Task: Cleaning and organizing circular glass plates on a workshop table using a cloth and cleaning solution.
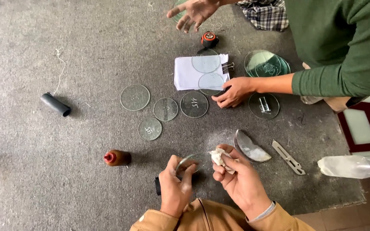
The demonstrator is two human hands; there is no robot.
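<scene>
Both hands work close together at the near edge of a grey, felt-like table top (43, 179): the left hand (174, 188) pinches a small round glass disc (193, 161) by its rim, tilted up off the surface, while the right hand (240, 182) closes its fingers on a crumpled white cloth (219, 157) pressed against the disc's edge. Just right of the cloth lies a curved half-round piece of glass (250, 147), with a flat metal cutter (288, 157) beside it and a clear plastic bottle with a blue cap (351, 166) at the table's right edge. A small brown bottle with a red cap (117, 158) lies left of the hands. Farther back, several round glass discs (166, 109) sit in a loose row near a clipped pad of white paper (185, 75). Across the table, a co-worker in a green sleeve rests one hand (234, 92) by the pad and holds the other hand (193, 13) spread above the surface.
</scene>
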